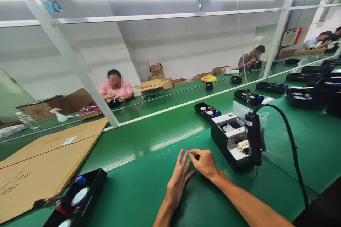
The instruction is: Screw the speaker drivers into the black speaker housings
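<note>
Left hand (177,182) open, fingers spread; right hand (204,163) pinched closed, any held item unconfirmed; open black box (226,145) just right, seemingly kept within reach

no words or numbers can be read. the dark handwritten marks on the cardboard sheet (39,173) at near left are too blurred to make out, as is the small white label (68,140) on it. the white tag (248,123) on the black handheld tool (254,142) and the wall notice board (291,37) at far right are too small to read.
</note>
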The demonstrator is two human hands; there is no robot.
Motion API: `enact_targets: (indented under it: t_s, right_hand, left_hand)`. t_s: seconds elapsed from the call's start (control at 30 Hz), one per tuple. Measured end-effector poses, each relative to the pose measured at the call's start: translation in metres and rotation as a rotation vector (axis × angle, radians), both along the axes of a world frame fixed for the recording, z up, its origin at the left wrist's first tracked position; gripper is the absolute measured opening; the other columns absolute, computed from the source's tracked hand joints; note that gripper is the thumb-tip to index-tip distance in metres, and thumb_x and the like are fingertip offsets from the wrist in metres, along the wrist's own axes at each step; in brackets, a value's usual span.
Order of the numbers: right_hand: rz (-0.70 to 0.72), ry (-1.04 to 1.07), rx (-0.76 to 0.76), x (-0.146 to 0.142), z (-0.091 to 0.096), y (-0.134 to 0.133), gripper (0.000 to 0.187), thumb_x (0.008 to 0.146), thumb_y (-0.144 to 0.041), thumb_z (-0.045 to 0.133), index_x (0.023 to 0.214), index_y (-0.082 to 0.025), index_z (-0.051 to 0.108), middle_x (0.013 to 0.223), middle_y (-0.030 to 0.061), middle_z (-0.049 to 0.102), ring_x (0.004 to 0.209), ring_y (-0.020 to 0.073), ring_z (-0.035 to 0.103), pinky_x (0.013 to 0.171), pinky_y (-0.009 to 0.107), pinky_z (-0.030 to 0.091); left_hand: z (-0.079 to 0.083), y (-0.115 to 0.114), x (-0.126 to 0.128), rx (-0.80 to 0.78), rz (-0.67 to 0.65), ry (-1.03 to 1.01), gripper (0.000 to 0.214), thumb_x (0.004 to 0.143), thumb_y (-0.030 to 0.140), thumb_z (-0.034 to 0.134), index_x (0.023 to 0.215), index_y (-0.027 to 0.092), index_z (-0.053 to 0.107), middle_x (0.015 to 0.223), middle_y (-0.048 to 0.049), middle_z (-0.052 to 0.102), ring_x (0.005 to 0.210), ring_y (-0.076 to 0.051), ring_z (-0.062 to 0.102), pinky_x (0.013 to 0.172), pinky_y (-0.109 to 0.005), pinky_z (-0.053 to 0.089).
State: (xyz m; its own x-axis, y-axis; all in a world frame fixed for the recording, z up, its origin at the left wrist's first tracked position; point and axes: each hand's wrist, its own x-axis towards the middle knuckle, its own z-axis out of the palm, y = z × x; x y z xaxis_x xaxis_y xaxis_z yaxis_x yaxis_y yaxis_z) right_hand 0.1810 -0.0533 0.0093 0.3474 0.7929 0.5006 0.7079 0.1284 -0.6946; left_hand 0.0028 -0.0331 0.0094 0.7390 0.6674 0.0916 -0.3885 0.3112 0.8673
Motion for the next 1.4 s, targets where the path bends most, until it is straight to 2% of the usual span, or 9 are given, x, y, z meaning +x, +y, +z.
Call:
enact_targets:
  t_s: [0.23,0.47,0.6,0.7,0.83,1.0,1.17,1.27,1.4]
  right_hand:
    - [0.04,0.06,-0.021,0.007,-0.006,-0.001,0.029,0.087,-0.046,0.057,0.079,-0.026,0.077,0.061,0.003,0.075,0.056,0.0234,0.071,0.058,0.032,0.046]
    - [-0.011,0.086,-0.129,0.012,-0.016,0.003,0.027,0.079,-0.052,0.058,0.079,-0.028,0.071,0.061,-0.0023,0.071,0.054,0.0203,0.067,0.057,0.031,0.044]
    - [-0.007,0.097,-0.128,0.013,-0.013,0.003,0.026,0.078,-0.05,0.057,0.076,-0.027,0.068,0.056,-0.0028,0.067,0.05,0.0189,0.06,0.057,0.031,0.044]
    - [0.025,0.117,-0.113,0.015,-0.012,0.002,0.026,0.082,-0.048,0.054,0.071,-0.026,0.065,0.054,-0.0024,0.066,0.05,0.0185,0.061,0.056,0.03,0.044]
    - [0.038,0.158,-0.131,0.02,-0.021,0.006,0.042,0.091,-0.055,0.049,0.065,-0.026,0.064,0.056,0.0001,0.069,0.048,0.0185,0.06,0.054,0.031,0.045]
    - [0.138,0.21,-0.159,0.015,-0.04,0.014,0.041,0.087,-0.044,0.056,0.12,-0.03,0.076,0.083,0.0004,0.084,0.072,0.024,0.078,0.07,0.034,0.058]
    - [0.14,0.08,-0.187,0.006,-0.047,0.015,0.029,0.088,-0.036,0.057,0.104,-0.037,0.082,0.096,0.0,0.085,0.091,0.0279,0.081,0.074,0.037,0.06]
    - [0.164,0.063,-0.181,0.005,-0.046,0.014,0.028,0.089,-0.034,0.057,0.101,-0.034,0.083,0.104,0.0017,0.085,0.095,0.0282,0.08,0.079,0.038,0.06]
    - [0.195,0.08,-0.178,0.005,-0.039,0.01,0.027,0.09,-0.033,0.057,0.101,-0.033,0.083,0.106,0.0015,0.085,0.095,0.0275,0.08,0.08,0.038,0.059]
  left_hand:
    - [0.002,-0.009,0.007,0.073,0.045,0.082,0.095,0.083,0.063,0.076,0.163,0.033,0.036,0.178,-0.0095,0.025,0.161,-0.038,0.031,0.124,-0.055,0.036]
    - [0.004,-0.011,0.01,0.071,0.167,0.159,0.091,0.079,0.065,0.075,0.158,0.03,0.046,0.168,-0.0157,0.044,0.146,-0.036,0.054,0.113,-0.051,0.049]
    - [0.0,-0.002,0.011,0.144,0.424,0.313,0.077,0.075,0.058,0.08,0.139,0.019,0.063,0.121,-0.0147,0.075,0.11,-0.029,0.073,0.1,-0.043,0.055]
    - [0.012,0.012,0.001,0.271,0.632,0.476,0.05,0.078,0.053,0.077,0.111,0.015,0.074,0.084,-0.0062,0.074,0.086,-0.022,0.071,0.09,-0.038,0.056]
    - [0.049,0.019,-0.051,0.506,0.825,0.684,0.041,0.089,0.055,0.062,0.1,0.018,0.077,0.091,-0.0075,0.076,0.089,-0.024,0.07,0.087,-0.038,0.056]
    - [0.083,0.0,-0.177,0.811,1.124,1.087,0.043,0.082,0.061,0.071,0.097,0.022,0.076,0.099,-0.0112,0.073,0.104,-0.035,0.064,0.107,-0.056,0.045]
    - [0.088,-0.011,-0.279,0.991,1.254,1.436,0.045,0.077,0.068,0.069,0.073,0.023,0.069,0.081,-0.0098,0.066,0.097,-0.038,0.061,0.107,-0.069,0.039]
    - [0.08,-0.007,-0.29,1.098,1.156,1.5,0.045,0.083,0.063,0.061,0.06,0.024,0.063,0.074,-0.0076,0.065,0.081,-0.031,0.063,0.092,-0.056,0.052]
    - [0.062,-0.007,-0.262,1.235,1.077,1.478,0.046,0.094,0.053,0.052,0.058,0.024,0.056,0.08,-0.0076,0.066,0.082,-0.028,0.066,0.082,-0.048,0.059]
